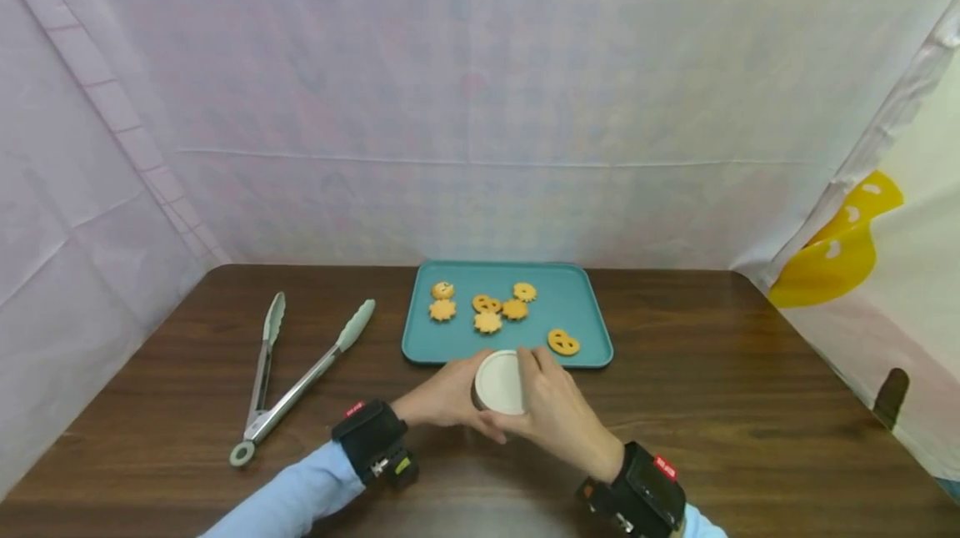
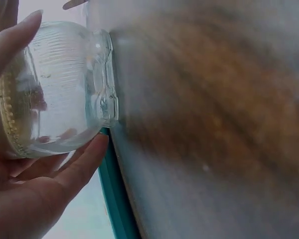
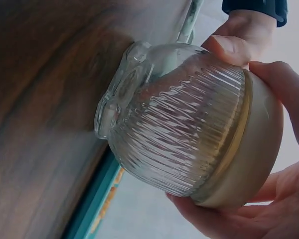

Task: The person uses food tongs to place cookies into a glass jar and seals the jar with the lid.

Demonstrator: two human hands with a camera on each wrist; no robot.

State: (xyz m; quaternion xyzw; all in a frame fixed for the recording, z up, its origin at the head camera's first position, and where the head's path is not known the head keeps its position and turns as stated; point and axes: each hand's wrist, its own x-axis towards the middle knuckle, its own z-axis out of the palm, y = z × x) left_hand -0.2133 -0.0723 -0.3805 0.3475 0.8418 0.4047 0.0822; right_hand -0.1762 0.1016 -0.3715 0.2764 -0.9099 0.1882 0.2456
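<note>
A ribbed clear glass jar with a cream-white lid stands at the front side of the tray, its foot apparently on the table. My left hand holds the glass body from the left, thumb and fingers on opposite sides in the left wrist view. From the right, my right hand grips the lid by its edge, as the right wrist view shows. The lid sits on the jar's mouth. Behind the hands lies a teal tray with several biscuits and pretzel-shaped cookies.
Metal tongs with pale tips lie spread on the left of the dark wooden table. White cloth hangs behind the table and at both sides. A yellow shape is on the right cloth.
</note>
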